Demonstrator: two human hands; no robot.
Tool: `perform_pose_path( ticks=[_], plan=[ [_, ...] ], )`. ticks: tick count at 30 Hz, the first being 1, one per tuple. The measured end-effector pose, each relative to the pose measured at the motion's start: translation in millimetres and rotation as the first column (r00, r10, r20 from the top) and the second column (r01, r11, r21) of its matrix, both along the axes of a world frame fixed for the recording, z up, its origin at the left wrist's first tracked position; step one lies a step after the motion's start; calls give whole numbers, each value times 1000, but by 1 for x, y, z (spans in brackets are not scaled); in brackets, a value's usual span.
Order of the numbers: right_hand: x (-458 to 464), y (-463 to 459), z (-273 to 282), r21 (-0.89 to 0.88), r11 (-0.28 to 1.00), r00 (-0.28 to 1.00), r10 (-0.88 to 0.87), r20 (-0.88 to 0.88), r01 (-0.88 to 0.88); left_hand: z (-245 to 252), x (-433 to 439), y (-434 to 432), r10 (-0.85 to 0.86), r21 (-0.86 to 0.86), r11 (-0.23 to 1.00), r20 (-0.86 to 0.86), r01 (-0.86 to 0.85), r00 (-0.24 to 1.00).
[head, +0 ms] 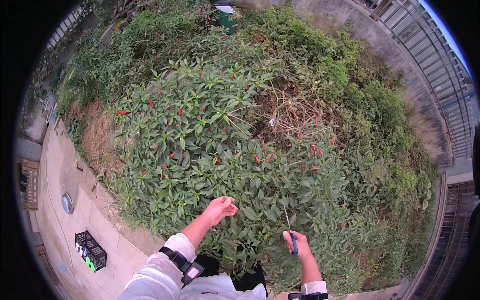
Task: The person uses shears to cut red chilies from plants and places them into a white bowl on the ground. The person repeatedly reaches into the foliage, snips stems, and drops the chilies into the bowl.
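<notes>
Chili pepper plants [202, 168] with green leaves spread before me, dotted with red chili peppers [314, 150]. My left hand [221, 210], its fingers curled, holds a red chili pepper [231, 206] just above the leaves. In my right hand [298, 243] is a pair of scissors [293, 240] with blue handles; their blades point up and away over the foliage. Whether the blades are fully together is hard to tell. The two hands are apart, with leaves between them.
Dry stalks [300, 112] lie among the plants. On the paved ground at left are a black plastic crate [98, 255] and a round metal bowl [67, 203]. A green bucket [227, 21] stands at the far side. A wall [375, 33] with a metal fence rises at right.
</notes>
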State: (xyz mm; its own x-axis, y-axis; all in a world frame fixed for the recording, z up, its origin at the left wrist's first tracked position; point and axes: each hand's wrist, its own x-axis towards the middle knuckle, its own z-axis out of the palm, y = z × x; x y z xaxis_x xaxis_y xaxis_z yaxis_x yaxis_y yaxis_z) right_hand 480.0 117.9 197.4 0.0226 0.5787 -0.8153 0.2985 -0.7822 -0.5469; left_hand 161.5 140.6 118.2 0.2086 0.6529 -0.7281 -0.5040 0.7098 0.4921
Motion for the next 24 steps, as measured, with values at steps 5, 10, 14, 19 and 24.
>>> perform_pose_path(
  ticks=[5, 10, 14, 19, 24],
  plan=[
    [12, -33, 44, -61, 982, 978, 185, 92, -180, 45, -50, -22, -140, 30, 989, -44, 142, 989],
    [42, -58, 81, -67, 973, 950, 232, 210, -223, 79, -109, -49, -183, 53, 980, -121, 191, 976],
    [60, -73, 107, 21, 992, 978, 121, 172, -126, 93, -159, -81, 17, 117, 993, -252, 13, 968],
    [60, -87, 130, 106, 985, 976, 115, 184, -136, 106, -219, -134, 287, 191, 950, -226, -247, 931],
    [53, -92, 132, 111, 977, 964, 155, 217, -182, 109, -258, -174, 509, 239, 844, -75, -480, 858]
  ],
)
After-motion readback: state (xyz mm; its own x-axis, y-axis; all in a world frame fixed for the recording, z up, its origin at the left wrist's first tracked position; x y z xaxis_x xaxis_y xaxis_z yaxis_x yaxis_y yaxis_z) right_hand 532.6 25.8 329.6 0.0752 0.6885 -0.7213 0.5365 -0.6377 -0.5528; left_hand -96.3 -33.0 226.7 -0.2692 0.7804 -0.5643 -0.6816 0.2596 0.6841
